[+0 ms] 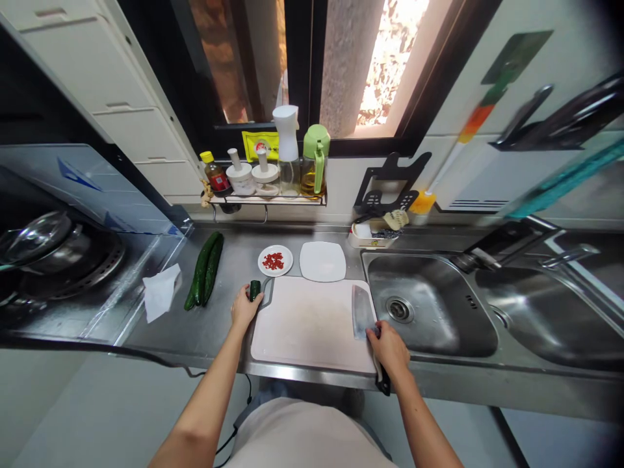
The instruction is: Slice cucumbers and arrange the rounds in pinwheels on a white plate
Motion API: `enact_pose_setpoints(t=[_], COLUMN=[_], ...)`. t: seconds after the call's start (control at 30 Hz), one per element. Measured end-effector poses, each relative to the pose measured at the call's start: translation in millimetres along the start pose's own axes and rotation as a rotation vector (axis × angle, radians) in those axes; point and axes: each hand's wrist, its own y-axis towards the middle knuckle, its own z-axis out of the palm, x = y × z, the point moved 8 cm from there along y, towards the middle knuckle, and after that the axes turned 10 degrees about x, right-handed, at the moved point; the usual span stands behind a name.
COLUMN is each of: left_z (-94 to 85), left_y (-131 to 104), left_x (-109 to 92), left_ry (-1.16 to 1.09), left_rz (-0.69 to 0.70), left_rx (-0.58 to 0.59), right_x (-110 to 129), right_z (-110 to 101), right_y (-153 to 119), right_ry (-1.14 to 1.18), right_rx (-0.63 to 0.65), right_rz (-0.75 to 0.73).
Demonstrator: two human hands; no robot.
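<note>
At the board's left edge: my left hand [245, 308] pinches a cucumber stub [255, 289], firm, likely slippery. My right hand [389, 346] clasps the cleaver [363, 313] at its handle, blade heavy.

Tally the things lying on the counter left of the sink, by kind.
Whole cucumbers: 2
Cucumber piece, in the left hand: 1
Plates, one with chopped red chili, one bare: 2
Cutting board: 1
Cleaver, under the right hand: 1
Tissue: 1
Total: 8

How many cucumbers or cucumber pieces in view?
3: two whole cucumbers side by side on the counter left of the board, and one short piece in the left hand.
</note>
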Motion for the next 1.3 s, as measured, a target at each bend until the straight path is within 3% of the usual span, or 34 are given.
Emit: enact_pose_setpoints(t=[0.2, 0.3, 0.47, 0.53, 0.63, 0.83, 0.9, 1.07, 1.3], left_z=[-7.7, -7.1, 23.2, 38.2, 55.1, 74.4, 79.6, 80.3, 73.3], left_y=[2, -4, -32, -48, -67, -91, -97, -105, -106], left_x=[-3, -9, -47, -62, -75, -90, -93, -98, -104], left_ry=[-0.022, -0.181, -0.544, -0.568, -0.468, -0.117, -0.046, 0.033, 0.031], left_rz=[0.000, 0.072, 0.379, 0.480, 0.548, 0.679, 0.707, 0.734, 0.735], left_rx=[-0.012, -0.001, 0.239, 0.347, 0.416, 0.408, 0.406, 0.333, 0.204], right_x=[1, -2, -9, -11, -11, 3, 9, 30, 82], right_z=[-2, 0, 4, 3, 4, 15, 16, 5, 11], right_y=[3, 8, 20, 24, 25, 14, 10, -3, -24], right_ry=[0.019, 0.042, 0.117, 0.160, 0.252, 0.647, 0.670, 0.505, 0.158], right_rx=[0.022, 0.043, 0.039, 0.016, -0.021, -0.014, -0.033, -0.118, 0.092], right_rz=[0.004, 0.025, 0.006, -0.020, -0.062, -0.189, -0.227, -0.324, -0.419])
